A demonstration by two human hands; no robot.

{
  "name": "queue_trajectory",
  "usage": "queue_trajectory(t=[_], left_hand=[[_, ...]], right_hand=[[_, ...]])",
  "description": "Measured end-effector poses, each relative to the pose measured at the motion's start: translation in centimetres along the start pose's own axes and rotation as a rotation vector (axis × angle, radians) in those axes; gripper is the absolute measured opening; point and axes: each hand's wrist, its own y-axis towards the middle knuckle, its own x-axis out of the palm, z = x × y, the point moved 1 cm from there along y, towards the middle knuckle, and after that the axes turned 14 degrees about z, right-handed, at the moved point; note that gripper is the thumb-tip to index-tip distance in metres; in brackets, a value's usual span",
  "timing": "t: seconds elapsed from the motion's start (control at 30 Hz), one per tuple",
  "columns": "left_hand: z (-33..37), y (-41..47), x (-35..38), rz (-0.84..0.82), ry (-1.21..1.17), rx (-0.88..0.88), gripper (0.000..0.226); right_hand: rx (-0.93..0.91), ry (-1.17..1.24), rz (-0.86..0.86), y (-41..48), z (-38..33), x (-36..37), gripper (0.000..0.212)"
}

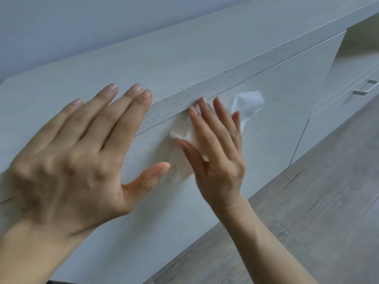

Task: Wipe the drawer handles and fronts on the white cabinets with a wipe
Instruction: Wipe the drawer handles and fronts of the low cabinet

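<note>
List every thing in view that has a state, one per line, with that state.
left hand: open, fingers spread, flat on the cabinet top edge, holding nothing.
right hand: open, palm pressing the wipe against the cabinet front.
wipe: crumpled, pinned under the right hand, one corner sticking out past the fingers.
cabinet front: closed.
drawer: closed, at far right.
drawer handle: untouched.

White wipe (pixel 249 103), grey wood-grain floor (pixel 307 201)
</note>
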Motion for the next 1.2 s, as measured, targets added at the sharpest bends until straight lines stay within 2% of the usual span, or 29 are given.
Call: queue_trajectory(t=[0.1, 0.27, 0.4, 0.57, 0.73, 0.9, 1.07, 1.2], left_hand=[[0.1, -0.1, -0.1, 0.003, 0.005, -0.009, 0.068], [0.0, 0.0, -0.1, 0.016, 0.022, 0.013, 0.067], [0.2, -0.1, 0.0, 0.030, 0.031, 0.002, 0.067], [0.2, 0.1, -0.2, 0.031, 0.049, 0.014, 0.067], [0.3, 0.1, -0.2, 0.033, 0.056, 0.014, 0.066], [0.2, 0.0, -0.1, 0.039, 0.050, 0.017, 0.066], [0.3, -0.1, 0.0, 0.032, 0.053, 0.011, 0.067], [0.2, -0.1, -0.1, 0.028, 0.055, 0.013, 0.067]], right_hand=[[0.042, -0.023, 0.032, 0.6, 1.4, -0.6, 0.052], [0.017, -0.015, 0.006, 0.1, 0.1, 0.1, 0.045], [0.095, -0.022, 0.040, 0.8, 1.7, -0.8, 0.057], [0.051, -0.045, 0.015, 0.2, 0.2, 0.1, 0.051], [0.126, -0.038, 0.034, 0.6, 1.2, -0.4, 0.064], [0.080, -0.033, 0.008, 0.3, 0.9, -0.3, 0.056], [0.176, 0.001, 0.045, 0.4, 1.1, -0.3, 0.053], [0.026, -0.008, -0.022, -0.2, 0.6, 0.0, 0.047]])
